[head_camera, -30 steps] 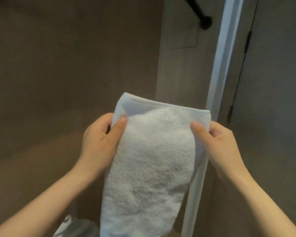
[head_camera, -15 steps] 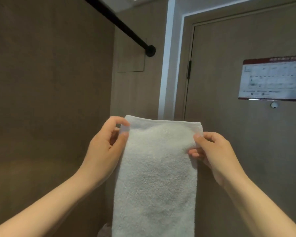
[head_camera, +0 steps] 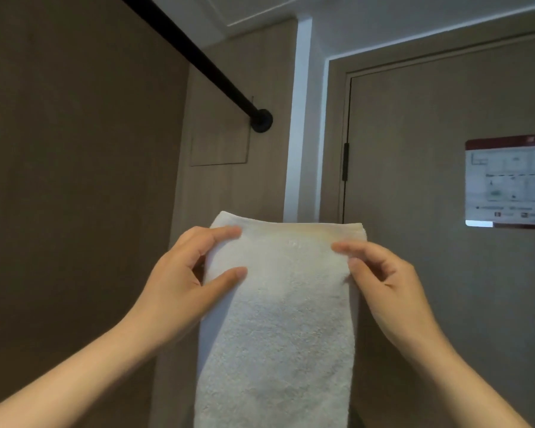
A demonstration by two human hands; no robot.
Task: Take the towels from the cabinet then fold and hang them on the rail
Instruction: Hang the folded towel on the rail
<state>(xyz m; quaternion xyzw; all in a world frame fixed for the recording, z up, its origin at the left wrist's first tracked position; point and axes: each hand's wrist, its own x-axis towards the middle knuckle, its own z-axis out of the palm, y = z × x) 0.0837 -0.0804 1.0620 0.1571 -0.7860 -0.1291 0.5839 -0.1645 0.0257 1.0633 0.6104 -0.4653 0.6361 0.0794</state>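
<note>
White folded towel (head_camera: 278, 319) held up in mid-air, hanging down out of frame, below the black rail (head_camera: 198, 60). Left hand (head_camera: 179, 288) pinches its upper left edge, thumb and forefinger on the front. Right hand (head_camera: 386, 285) pinches the upper right edge, fingers curled. Rail mounts into the wall at a round flange (head_camera: 261, 120). Brown door (head_camera: 414, 211) behind, with a posted notice (head_camera: 507, 183).

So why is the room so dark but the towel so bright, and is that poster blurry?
Head view: dim brownish light on the walls, so the white towel stands out brightest; head view, the poster on the door is too soft to read, and the right hand looks a little smeared.
</note>
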